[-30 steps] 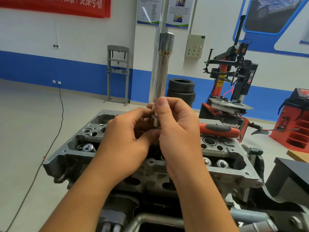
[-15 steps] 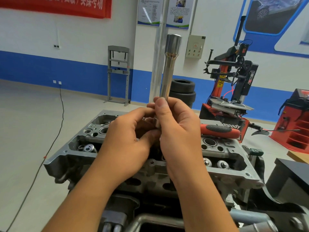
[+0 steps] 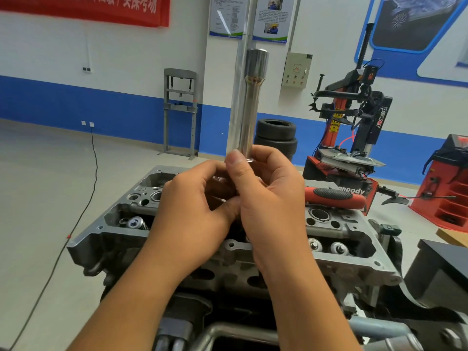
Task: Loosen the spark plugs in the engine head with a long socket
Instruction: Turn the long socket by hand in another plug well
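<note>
Above head (image 3: 336,259): long socket (image 3: 249,105) vert.

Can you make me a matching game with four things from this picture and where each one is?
Things:
1. long socket
2. red-handled tool
3. stacked tyres
4. black cable

Places:
A. lying on the floor to the left
B. held upright in both hands
C. standing on the floor by the blue wall
D. resting on top of the engine head, on the right

Pairs: 1-B, 2-D, 3-C, 4-A
</note>
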Tool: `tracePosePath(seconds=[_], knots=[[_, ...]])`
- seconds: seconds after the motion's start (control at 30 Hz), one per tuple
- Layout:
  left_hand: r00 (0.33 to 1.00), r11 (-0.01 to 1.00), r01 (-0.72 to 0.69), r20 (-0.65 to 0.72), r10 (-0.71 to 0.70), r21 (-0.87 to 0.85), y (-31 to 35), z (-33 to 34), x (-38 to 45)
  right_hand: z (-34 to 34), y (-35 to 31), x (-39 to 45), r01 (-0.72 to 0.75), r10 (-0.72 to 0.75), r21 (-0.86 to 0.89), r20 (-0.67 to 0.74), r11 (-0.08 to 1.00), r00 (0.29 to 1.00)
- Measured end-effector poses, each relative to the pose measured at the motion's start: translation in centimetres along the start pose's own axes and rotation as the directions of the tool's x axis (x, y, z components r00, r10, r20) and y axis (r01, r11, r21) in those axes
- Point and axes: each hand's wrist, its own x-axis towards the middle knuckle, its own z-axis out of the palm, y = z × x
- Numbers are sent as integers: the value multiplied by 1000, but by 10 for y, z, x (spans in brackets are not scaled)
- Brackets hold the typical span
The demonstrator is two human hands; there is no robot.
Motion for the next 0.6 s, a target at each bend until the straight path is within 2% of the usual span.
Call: tracePosePath(seconds=[0.1,0.23,0.3,0.5,0.6], knots=[[996,997,-32,-81,37,64,1,2,-2,-1,1,0,34,-34,-33,-15,999,999],[994,1000,-28,102,27,10,3,-1,-1,-1,1,1,36,-36,-65,5,997,999],[992,1000,-13,125,13,5,3,-3,1,-1,1,2,7,-6,-72,16,997,1000],[996,997,26,-83,-20,74,3,4,-2,-1,2,1,-13,11,-32,-45,999,999],[999,999,3,40,-5,47,3,1,-1,-1,2,2,4,-8,-62,-63,998,998]])
